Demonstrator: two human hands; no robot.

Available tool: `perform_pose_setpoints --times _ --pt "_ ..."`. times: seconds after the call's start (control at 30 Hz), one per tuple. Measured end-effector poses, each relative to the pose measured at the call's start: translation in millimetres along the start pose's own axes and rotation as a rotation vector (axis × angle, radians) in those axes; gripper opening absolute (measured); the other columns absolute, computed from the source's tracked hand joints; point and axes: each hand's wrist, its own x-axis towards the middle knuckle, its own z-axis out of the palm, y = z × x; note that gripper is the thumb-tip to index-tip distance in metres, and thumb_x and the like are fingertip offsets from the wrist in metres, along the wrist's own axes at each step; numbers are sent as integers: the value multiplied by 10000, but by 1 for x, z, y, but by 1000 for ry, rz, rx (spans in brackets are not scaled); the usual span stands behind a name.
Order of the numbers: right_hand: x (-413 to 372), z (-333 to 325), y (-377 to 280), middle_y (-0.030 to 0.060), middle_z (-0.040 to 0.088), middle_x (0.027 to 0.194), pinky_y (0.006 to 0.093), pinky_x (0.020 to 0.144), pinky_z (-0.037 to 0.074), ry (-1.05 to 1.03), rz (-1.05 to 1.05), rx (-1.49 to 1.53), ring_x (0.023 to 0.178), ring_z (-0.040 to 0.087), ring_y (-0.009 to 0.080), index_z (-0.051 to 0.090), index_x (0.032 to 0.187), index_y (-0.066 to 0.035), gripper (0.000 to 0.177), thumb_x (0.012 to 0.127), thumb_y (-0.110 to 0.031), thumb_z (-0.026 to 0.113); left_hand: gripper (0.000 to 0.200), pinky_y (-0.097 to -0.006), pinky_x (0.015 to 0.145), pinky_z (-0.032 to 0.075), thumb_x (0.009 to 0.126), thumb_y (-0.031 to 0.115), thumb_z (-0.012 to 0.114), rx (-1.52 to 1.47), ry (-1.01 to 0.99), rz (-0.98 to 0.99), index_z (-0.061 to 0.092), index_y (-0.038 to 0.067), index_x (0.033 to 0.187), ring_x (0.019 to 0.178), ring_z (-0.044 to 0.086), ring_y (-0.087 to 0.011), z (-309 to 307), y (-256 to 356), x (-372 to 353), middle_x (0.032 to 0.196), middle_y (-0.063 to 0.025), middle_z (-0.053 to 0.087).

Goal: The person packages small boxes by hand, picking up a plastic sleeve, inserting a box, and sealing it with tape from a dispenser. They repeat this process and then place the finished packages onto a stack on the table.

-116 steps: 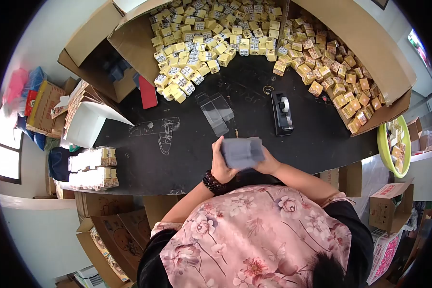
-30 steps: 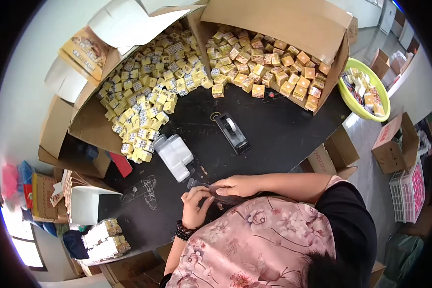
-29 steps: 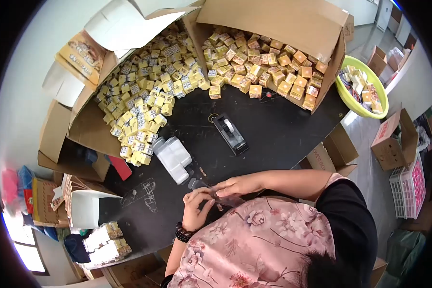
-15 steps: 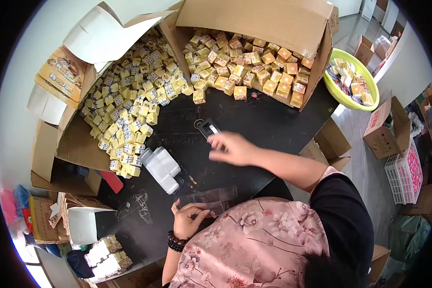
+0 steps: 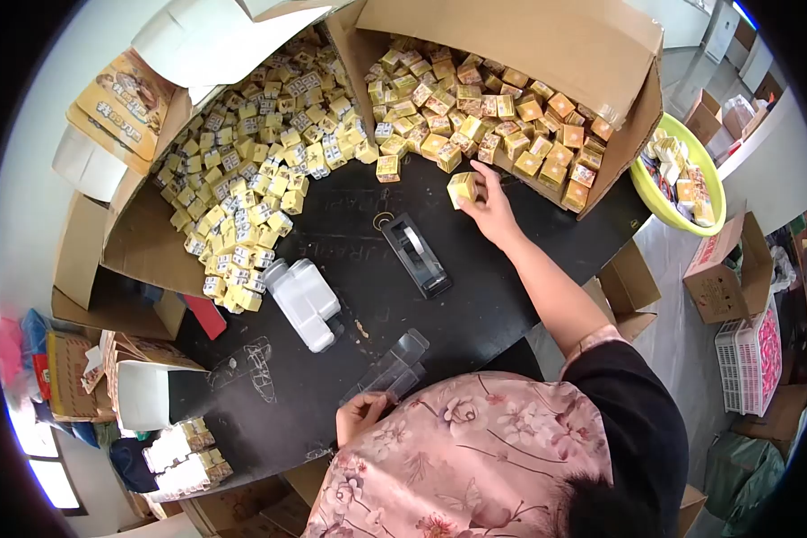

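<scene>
My right hand (image 5: 490, 208) holds a small yellow box (image 5: 462, 189) between thumb and fingers, just in front of the pile of orange and yellow boxes (image 5: 529, 134). Near the front edge of the black table (image 5: 332, 215), my left hand (image 5: 364, 414) pinches the lower end of a clear plastic case (image 5: 394, 363). Between the hands lies a black tape dispenser (image 5: 415, 255). A stack of clear plastic trays (image 5: 302, 303) rests left of it. Yellow and white boxes (image 5: 242, 206) spill from the left carton onto the table.
Two big cardboard cartons (image 5: 511, 45) lie open along the back. A yellow-green basin (image 5: 713, 179) with boxes and packets is at the right. A red item (image 5: 205, 316) and packed white-yellow boxes (image 5: 188, 457) are at the left. A white crate (image 5: 744, 368) stands on the floor.
My right hand has moved from the tape dispenser toward the back right and taken hold of a yellow box. The clear case is now tilted, and my left hand is lower.
</scene>
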Motion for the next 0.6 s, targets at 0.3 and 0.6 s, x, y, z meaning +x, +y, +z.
perform_pose_setpoints --times 0.3,0.6 --pt "-139 68 -113 92 462 1342 302 925 486 -635 77 -260 1199 521 192 384 1404 -80 653 829 89 644 379 -340 996 459 955 8 545 -651 -120 70 418 -8 1311 1096 626 -228 31 70 30 1115 -187 672" --pt "-140 73 -99 78 509 1167 279 825 510 -635 272 78 1039 567 141 433 1274 -84 502 846 41 663 409 -262 940 443 939 -10 575 -294 32 278 404 2 1310 1038 632 -151 28 92 25 1084 -173 692"
